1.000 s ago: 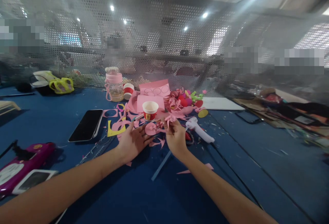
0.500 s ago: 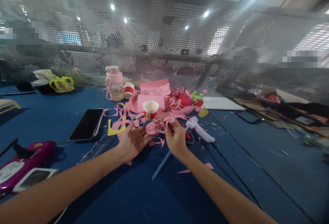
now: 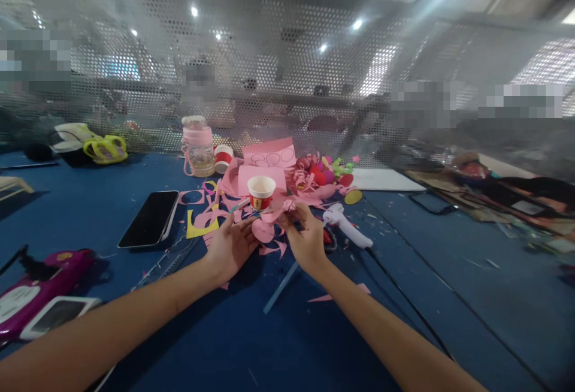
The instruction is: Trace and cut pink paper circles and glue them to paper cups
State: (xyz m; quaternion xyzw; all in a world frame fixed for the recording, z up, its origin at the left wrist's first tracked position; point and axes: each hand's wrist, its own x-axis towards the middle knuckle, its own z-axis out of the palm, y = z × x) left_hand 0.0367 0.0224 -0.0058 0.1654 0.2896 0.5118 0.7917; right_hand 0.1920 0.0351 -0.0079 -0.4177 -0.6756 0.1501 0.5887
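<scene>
My right hand (image 3: 303, 233) pinches a pink paper flower (image 3: 288, 205) between thumb and fingers. A pink paper disc (image 3: 263, 230) hangs in front, between my two hands; whether it joins the flower I cannot tell. Palm turned up, my left hand (image 3: 231, 248) has its fingers stretched towards the disc, their tips close to its left edge. Just beyond the hands is a red and white paper cup (image 3: 261, 193). Pink paper scraps (image 3: 274, 249) lie below and around the hands.
To the left are a black phone (image 3: 150, 218), a purple device (image 3: 45, 284) and a pink-lidded bottle (image 3: 197, 147). A white glue gun (image 3: 348, 227) with a cord lies right. Behind stand a second cup (image 3: 223, 158), colourful paper pieces (image 3: 326, 173) and a perforated metal screen (image 3: 278, 68).
The pink paper piece has turned, so the disc now faces me more flatly and the flower sits higher by my right fingers. Both hands stay nearly in place.
</scene>
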